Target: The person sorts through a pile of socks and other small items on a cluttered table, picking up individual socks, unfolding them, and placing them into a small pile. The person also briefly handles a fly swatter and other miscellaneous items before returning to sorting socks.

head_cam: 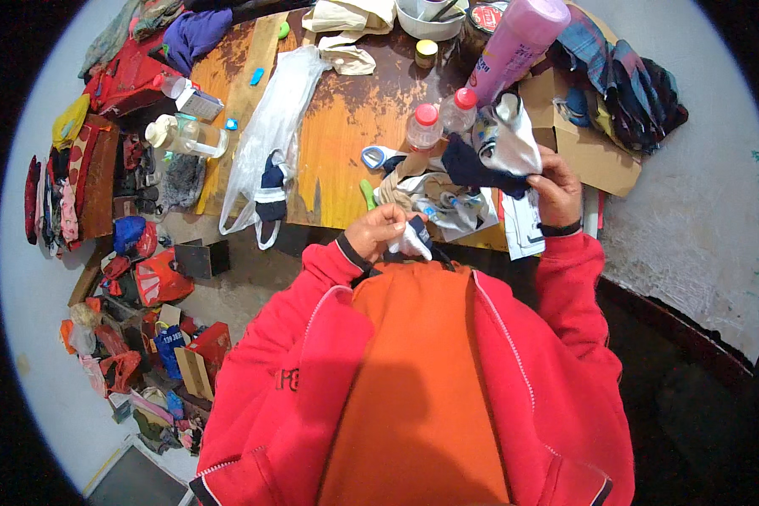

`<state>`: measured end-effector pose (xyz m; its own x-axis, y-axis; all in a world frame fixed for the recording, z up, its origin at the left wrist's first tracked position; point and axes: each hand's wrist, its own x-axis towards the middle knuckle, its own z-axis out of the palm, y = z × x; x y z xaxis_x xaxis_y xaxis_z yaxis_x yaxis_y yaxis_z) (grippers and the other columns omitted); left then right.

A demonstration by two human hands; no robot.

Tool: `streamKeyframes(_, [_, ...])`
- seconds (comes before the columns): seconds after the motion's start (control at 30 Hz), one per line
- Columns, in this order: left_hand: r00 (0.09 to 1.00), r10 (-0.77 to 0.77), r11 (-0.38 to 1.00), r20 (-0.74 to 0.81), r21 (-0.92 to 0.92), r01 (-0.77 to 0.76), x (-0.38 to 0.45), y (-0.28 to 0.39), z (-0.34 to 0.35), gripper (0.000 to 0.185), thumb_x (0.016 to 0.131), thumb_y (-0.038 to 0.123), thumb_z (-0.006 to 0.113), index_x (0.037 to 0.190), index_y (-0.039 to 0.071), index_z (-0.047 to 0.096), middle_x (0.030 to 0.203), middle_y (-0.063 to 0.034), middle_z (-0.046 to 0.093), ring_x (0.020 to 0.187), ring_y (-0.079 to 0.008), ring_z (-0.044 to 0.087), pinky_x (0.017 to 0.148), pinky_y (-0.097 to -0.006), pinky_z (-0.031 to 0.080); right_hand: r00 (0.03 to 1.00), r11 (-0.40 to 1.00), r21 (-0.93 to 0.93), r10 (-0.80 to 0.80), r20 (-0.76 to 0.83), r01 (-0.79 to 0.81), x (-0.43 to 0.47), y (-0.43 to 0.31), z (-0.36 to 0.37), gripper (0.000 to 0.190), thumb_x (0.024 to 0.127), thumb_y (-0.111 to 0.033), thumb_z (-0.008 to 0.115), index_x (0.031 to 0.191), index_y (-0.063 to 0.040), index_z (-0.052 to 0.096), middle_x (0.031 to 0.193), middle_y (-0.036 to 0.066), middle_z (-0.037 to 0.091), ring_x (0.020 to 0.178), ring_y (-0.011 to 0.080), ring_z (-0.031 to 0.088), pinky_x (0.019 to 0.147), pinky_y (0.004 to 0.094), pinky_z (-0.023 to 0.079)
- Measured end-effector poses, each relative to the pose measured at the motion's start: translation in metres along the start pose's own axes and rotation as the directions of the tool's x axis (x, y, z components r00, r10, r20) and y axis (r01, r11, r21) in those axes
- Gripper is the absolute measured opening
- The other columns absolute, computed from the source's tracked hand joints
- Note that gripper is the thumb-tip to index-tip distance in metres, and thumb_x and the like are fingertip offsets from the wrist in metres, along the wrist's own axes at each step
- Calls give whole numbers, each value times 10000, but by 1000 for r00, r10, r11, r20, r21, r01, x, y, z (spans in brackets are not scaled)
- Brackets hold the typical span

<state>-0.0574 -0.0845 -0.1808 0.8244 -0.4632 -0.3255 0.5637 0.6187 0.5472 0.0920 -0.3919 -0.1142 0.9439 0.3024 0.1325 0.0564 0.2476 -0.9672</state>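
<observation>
My left hand (373,234) pinches a small white and navy sock (411,240) near the table's front edge, close to my chest. Further right and higher, my right hand (560,190) grips a white sock with a dark navy part (512,148) between thumb and fingers. Between the hands, a loose pile of beige, white and patterned socks (405,183) lies on the wooden table (335,145). To the left, a clear plastic bag (265,107) is spread out, with a navy and white sock (271,190) on or in it; I cannot tell which.
Two small bottles with red caps (425,129) stand behind the pile, beside a tall pink spray can (512,44). A cardboard box (607,167) with clothes is at the right. Printed paper (524,224) lies under my right hand. A clear water bottle (196,138) is at the left.
</observation>
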Motion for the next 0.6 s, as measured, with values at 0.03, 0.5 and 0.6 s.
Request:
streamKeyframes(0.03, [1000, 8, 1000, 8, 4, -8, 1, -1, -1, 106, 915, 119, 588, 936, 50, 511, 1349, -230, 463, 1073, -286, 590, 927, -443, 498, 999, 999, -2, 40, -3, -40, -5, 1, -17, 183, 766, 43, 609, 934, -27, 623, 1067, 93, 642, 970, 171, 594, 850, 292, 461])
streamKeyframes(0.5, [995, 92, 987, -33, -133, -95, -11, 17, 8, 111, 910, 136, 583, 950, 44, 537, 1301, -251, 505, 1118, -317, 566, 976, -457, 454, 999, 580, -815, -44, -16, 13, -45, 3, -29, 297, 743, 18, 644, 1037, -12, 614, 935, 124, 629, 821, 213, 634, 719, 301, 504])
streamKeyframes(0.6, [993, 113, 988, -41, -101, -117, -14, 28, 15, 113, 915, 140, 579, 960, 50, 528, 1307, -260, 498, 1102, -340, 581, 962, -480, 465, 916, 732, -681, 253, 312, 30, -56, 26, 16, 403, 731, -32, 679, 1125, -53, 593, 1037, 132, 613, 838, 282, 636, 746, 347, 516])
